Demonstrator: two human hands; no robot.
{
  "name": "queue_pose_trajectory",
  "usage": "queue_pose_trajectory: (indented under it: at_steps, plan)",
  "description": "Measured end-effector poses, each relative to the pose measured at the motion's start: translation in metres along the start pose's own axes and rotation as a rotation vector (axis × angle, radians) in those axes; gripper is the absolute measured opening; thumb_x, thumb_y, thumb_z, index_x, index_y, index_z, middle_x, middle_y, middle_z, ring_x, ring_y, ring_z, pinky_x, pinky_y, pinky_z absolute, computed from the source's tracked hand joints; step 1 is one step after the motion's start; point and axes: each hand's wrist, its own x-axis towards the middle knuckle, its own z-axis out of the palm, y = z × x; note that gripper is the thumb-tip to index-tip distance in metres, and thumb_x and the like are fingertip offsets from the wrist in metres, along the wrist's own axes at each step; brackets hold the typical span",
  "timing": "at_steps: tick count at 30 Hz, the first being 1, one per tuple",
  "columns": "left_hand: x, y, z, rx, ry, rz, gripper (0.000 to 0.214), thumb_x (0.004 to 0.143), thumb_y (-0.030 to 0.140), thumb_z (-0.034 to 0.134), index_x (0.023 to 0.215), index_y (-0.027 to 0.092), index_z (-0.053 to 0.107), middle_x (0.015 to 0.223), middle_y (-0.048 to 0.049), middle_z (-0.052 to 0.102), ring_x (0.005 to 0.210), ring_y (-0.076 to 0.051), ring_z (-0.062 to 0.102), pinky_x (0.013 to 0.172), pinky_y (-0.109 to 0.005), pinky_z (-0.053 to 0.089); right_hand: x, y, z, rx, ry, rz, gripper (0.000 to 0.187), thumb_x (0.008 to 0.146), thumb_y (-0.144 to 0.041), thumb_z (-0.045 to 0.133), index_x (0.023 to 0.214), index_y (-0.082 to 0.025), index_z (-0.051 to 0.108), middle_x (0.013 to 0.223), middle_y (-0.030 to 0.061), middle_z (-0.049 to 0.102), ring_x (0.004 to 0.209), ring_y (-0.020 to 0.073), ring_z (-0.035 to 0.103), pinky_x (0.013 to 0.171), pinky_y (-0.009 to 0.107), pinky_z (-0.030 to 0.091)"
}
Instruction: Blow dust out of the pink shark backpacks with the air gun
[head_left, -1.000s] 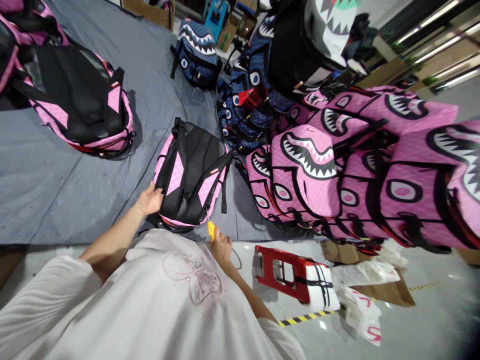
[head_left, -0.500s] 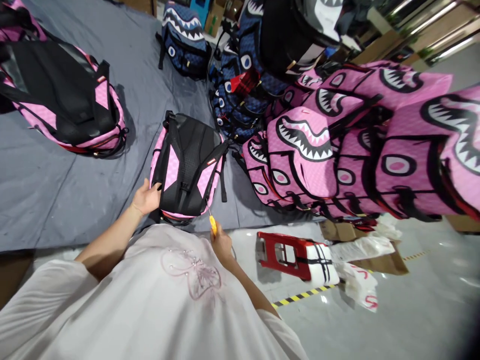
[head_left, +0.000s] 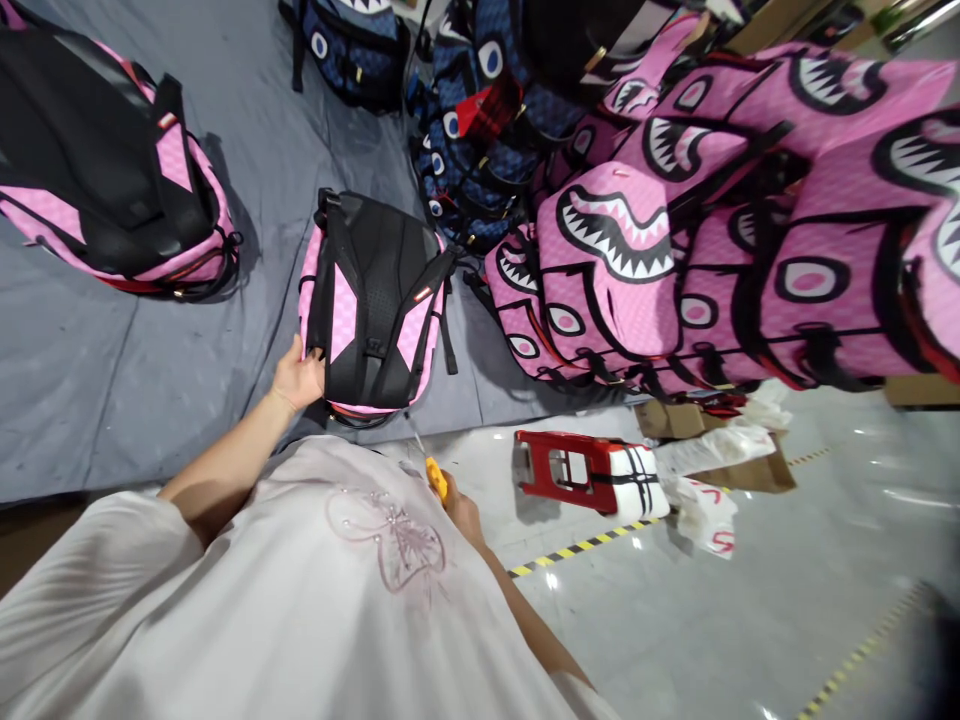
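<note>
A pink and black backpack [head_left: 375, 310] lies on the grey-covered table with its back panel and shoulder straps facing up. My left hand [head_left: 298, 376] is at its lower left side, fingers curled round the edge and partly hidden by it. Near the table's front edge, my right hand [head_left: 459, 508] is closed on yellow-handled thread snips [head_left: 436, 480]. Their thin metal tip points up and left, a little below the bag's lower edge and apart from it.
Another pink and black backpack [head_left: 112, 170] lies at the left on the grey cover [head_left: 180, 390]. Pink shark-mouth backpacks [head_left: 615, 250] are piled at the right, with blue ones [head_left: 480, 150] behind. A red and white stool [head_left: 585, 472] stands on the floor.
My right hand has drawn the snips down and away from the backpack's lower right side. My left hand stays at the left side. The camera view has tilted down slightly.
</note>
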Motion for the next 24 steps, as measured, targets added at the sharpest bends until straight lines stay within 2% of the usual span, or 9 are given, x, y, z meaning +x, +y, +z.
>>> queue_pose_trajectory:
  at_steps: [5,8,10,12,13,15,17,19,24]
  plan:
    - [0.006,-0.009,0.009,0.142,-0.062,0.027,0.044,0.089,0.057,0.057,0.095,0.014,0.065,0.102,-0.0146,0.076,0.106,-0.030,0.071,0.100,-0.049,0.053,0.005,-0.044,-0.013,-0.068,-0.182,-0.117,0.046,0.098,-0.038,0.045,0.141,-0.022,0.050,0.095,0.0060,0.075,0.085,0.0204,0.071,0.070,0.025,0.040]
    - [-0.001,-0.018,0.016,0.497,-0.031,0.095,0.051,0.086,0.052,0.062,0.117,0.012,0.063,0.115,-0.0171,0.073,0.115,-0.032,0.067,0.103,-0.051,0.051,0.014,-0.069,-0.022,-0.127,-0.186,-0.114,0.041,0.100,-0.042,0.042,0.135,-0.023,0.053,0.095,0.0062,0.075,0.086,0.0207,0.070,0.070,0.025,0.038]
    - [-0.012,-0.025,0.017,0.870,0.124,0.293,0.059,0.082,0.045,0.067,0.131,0.013,0.057,0.129,-0.0185,0.067,0.125,-0.034,0.060,0.108,-0.054,0.045,0.015,-0.080,-0.025,-0.172,-0.194,-0.078,0.040,0.102,-0.045,0.039,0.132,-0.023,0.054,0.095,0.0068,0.075,0.088,0.0216,0.071,0.069,0.026,0.039]
    - [-0.026,-0.033,0.015,1.302,0.276,0.605,0.072,0.080,0.038,0.069,0.144,0.014,0.047,0.144,-0.0194,0.055,0.138,-0.035,0.048,0.116,-0.056,0.035,0.014,-0.087,-0.026,-0.209,-0.210,-0.057,0.041,0.103,-0.047,0.037,0.131,-0.022,0.053,0.096,0.0079,0.076,0.089,0.0227,0.071,0.069,0.027,0.040]
    - [-0.032,-0.037,0.012,1.520,0.293,0.750,0.076,0.080,0.036,0.070,0.148,0.014,0.043,0.151,-0.0195,0.048,0.143,-0.036,0.040,0.119,-0.056,0.030,0.015,-0.091,-0.027,-0.215,-0.216,-0.064,0.041,0.103,-0.048,0.037,0.131,-0.022,0.053,0.096,0.0082,0.076,0.089,0.0232,0.072,0.069,0.027,0.041]
    - [-0.038,-0.044,0.008,1.930,0.169,0.915,0.080,0.081,0.031,0.069,0.153,0.016,0.038,0.161,-0.0189,0.033,0.151,-0.036,0.024,0.122,-0.056,0.021,0.018,-0.099,-0.027,-0.215,-0.225,-0.097,0.042,0.103,-0.050,0.036,0.131,-0.022,0.053,0.097,0.0086,0.076,0.090,0.0241,0.072,0.069,0.028,0.043]
    - [-0.033,-0.051,0.005,2.246,-0.013,0.915,0.082,0.080,0.023,0.070,0.155,0.019,0.037,0.166,-0.0185,0.021,0.154,-0.036,0.015,0.122,-0.059,0.015,0.024,-0.108,-0.027,-0.214,-0.214,-0.113,0.041,0.104,-0.048,0.036,0.130,-0.023,0.054,0.099,0.0093,0.076,0.091,0.0251,0.073,0.070,0.029,0.045]
    - [-0.021,-0.055,0.003,2.445,-0.114,0.866,0.084,0.078,0.018,0.071,0.155,0.019,0.037,0.167,-0.0194,0.016,0.154,-0.039,0.012,0.121,-0.062,0.012,0.030,-0.115,-0.026,-0.225,-0.190,-0.071,0.038,0.104,-0.043,0.036,0.127,-0.021,0.055,0.101,0.0112,0.075,0.092,0.0262,0.073,0.071,0.031,0.047]
    - [0.009,-0.061,0.008,2.603,-0.133,0.851,0.065,0.087,0.024,0.062,0.148,0.007,0.047,0.158,-0.0276,0.034,0.148,-0.043,0.029,0.119,-0.060,0.018,0.030,-0.113,-0.019,-0.201,-0.169,0.095,0.035,0.102,-0.036,0.038,0.125,-0.018,0.056,0.103,0.0140,0.075,0.098,0.0274,0.072,0.077,0.032,0.050]
